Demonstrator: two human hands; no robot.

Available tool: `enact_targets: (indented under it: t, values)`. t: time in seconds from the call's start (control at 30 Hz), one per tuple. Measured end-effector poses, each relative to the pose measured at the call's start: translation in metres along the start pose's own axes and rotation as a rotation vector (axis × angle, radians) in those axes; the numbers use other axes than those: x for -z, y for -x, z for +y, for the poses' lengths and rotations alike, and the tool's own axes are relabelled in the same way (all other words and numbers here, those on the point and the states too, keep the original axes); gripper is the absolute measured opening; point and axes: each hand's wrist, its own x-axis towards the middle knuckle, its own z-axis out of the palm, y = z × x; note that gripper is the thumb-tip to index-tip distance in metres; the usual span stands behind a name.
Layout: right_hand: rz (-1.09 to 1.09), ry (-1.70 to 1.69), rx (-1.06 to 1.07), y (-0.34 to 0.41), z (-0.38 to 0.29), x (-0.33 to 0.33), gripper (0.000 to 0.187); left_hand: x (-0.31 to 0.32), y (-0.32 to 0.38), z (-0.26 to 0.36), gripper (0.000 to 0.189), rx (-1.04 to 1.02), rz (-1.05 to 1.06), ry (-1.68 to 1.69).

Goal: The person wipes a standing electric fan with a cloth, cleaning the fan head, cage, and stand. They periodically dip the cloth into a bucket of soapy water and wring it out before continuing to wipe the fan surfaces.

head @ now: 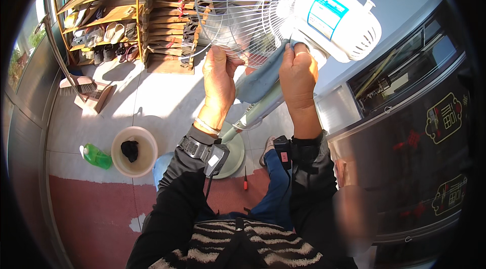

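Observation:
A white pedestal fan's wire grille and motor housing stand before me, tilted, on a pale pole with a round base. My left hand pinches the lower rim of the grille between thumb and fingers. A thin white curved strip sticks out to the left of those fingers; where it joins is hidden. My right hand grips a blue-grey cloth at the wires beside the motor housing. The cloth hangs down between both hands, in front of the pole.
A beige basin holds water and a dark cloth, beside a green bottle. A red-handled screwdriver lies near my feet. Broom, dustpan and shoe rack are left; a dark cabinet stands right.

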Motion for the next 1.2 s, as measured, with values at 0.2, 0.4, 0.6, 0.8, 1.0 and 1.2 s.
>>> enact_targets:
  t: [0.2,0.4,0.6,0.8,1.0,1.2]
  values:
    - [-0.131,0.009,0.036,-0.004,-0.005,-0.001,0.015,0.002,-0.001,0.004,0.036,0.027,0.049,-0.012]
    - [-0.044,-0.040,-0.037,0.002,-0.004,-0.001,0.015,-0.008,0.005,0.006,0.034,0.032,0.042,-0.048]
    - [-0.006,-0.100,0.037,0.002,0.003,0.002,0.017,-0.007,0.005,0.006,0.035,0.024,0.029,-0.029]
    - [-0.029,0.062,0.063,-0.003,0.003,0.003,0.014,-0.001,0.002,0.004,0.036,0.033,-0.011,-0.020]
    - [-0.154,0.159,0.150,-0.007,0.007,0.003,0.011,0.001,-0.001,0.007,0.037,0.043,0.012,-0.035]
    - [-0.173,-0.123,0.071,-0.003,0.006,0.010,0.010,0.002,-0.003,0.006,0.037,0.040,0.044,-0.038]
